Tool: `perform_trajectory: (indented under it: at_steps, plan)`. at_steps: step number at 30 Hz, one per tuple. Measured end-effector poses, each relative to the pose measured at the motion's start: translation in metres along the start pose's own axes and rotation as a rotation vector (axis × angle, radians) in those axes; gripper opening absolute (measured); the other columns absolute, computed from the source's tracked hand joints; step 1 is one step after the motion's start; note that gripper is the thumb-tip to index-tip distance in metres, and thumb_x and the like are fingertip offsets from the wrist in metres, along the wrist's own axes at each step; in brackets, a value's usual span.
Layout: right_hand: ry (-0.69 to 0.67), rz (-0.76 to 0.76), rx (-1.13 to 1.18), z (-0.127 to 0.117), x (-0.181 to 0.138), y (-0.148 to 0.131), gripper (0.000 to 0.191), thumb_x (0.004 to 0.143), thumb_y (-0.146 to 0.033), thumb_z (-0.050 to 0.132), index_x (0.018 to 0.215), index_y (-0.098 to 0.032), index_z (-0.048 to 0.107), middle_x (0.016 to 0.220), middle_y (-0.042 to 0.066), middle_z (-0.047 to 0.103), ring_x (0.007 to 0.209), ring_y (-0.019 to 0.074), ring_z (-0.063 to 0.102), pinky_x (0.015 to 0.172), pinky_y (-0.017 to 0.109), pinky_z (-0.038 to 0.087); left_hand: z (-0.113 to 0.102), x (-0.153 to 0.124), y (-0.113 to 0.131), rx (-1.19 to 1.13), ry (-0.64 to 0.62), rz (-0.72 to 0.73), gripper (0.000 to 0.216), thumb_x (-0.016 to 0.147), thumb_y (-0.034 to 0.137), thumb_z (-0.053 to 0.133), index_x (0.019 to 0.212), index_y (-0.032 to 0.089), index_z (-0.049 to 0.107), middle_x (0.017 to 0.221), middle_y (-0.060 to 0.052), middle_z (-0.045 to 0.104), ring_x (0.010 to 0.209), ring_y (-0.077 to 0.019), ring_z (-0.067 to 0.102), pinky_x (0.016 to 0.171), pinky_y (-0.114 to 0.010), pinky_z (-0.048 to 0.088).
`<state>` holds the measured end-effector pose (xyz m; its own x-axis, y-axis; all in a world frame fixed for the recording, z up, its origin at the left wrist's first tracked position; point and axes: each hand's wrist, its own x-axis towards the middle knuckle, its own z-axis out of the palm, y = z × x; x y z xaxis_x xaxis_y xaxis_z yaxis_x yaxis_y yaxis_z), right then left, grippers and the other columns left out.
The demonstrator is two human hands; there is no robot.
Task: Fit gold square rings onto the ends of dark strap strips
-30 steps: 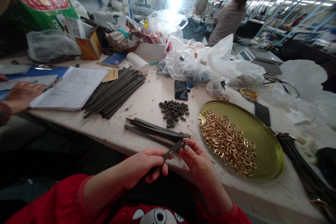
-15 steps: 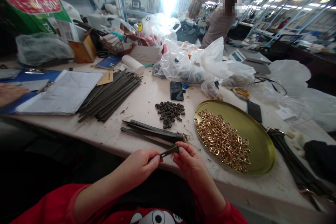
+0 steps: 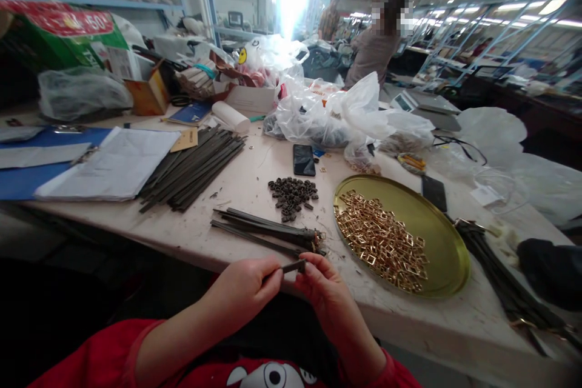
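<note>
My left hand point(image 3: 248, 288) pinches a thin dark strap point(image 3: 293, 267) near its end. My right hand point(image 3: 321, 285) is closed on the strap's tip just beside it, at the table's front edge. A few finished dark straps point(image 3: 264, 230) with small fittings lie on the table just beyond my hands. Further back sits a pile of small dark loops point(image 3: 291, 190). To the right stands a round gold tray point(image 3: 448, 248) holding several gold buckles point(image 3: 379, 239).
A bundle of dark straps point(image 3: 193, 167) and white papers point(image 3: 116, 163) lie at the left. A black phone point(image 3: 304, 159) and plastic bags point(image 3: 339, 112) are behind. More straps point(image 3: 504, 282) lie at the right. Two people stand far back.
My hands have drawn together and slightly lower, shortening the visible strap between them. The other person's hand at the far left has gone from view. The camera has tilted a little.
</note>
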<state>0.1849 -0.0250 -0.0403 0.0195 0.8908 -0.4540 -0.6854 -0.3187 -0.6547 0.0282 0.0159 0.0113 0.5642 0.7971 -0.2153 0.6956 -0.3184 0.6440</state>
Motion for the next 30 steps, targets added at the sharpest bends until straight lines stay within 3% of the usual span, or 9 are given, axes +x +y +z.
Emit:
perform_trajectory:
  at_steps: [15, 30]
  plan:
    - [-0.053, -0.003, -0.040, -0.0025, 0.0026, 0.0040, 0.024, 0.061, -0.027, 0.077, 0.081, -0.019, 0.066, 0.068, -0.003, 0.065, 0.058, 0.0064, 0.058, 0.057, 0.016, 0.047, 0.0039, -0.0026, -0.0048, 0.085, -0.026, 0.004, 0.028, 0.088, 0.029, 0.031, 0.072, 0.019, 0.052, 0.065, 0.000, 0.058, 0.059, -0.0136, 0.052, 0.054, -0.022, 0.028]
    - [-0.072, -0.052, -0.067, -0.0058, -0.0021, 0.0045, 0.022, 0.066, -0.027, 0.074, 0.084, -0.019, 0.065, 0.070, -0.003, 0.064, 0.059, 0.0061, 0.058, 0.060, 0.017, 0.047, 0.0040, -0.0053, 0.0004, 0.090, 0.002, -0.011, 0.027, 0.087, 0.028, 0.032, 0.069, 0.019, 0.052, 0.062, 0.001, 0.057, 0.058, -0.0134, 0.052, 0.053, -0.023, 0.028]
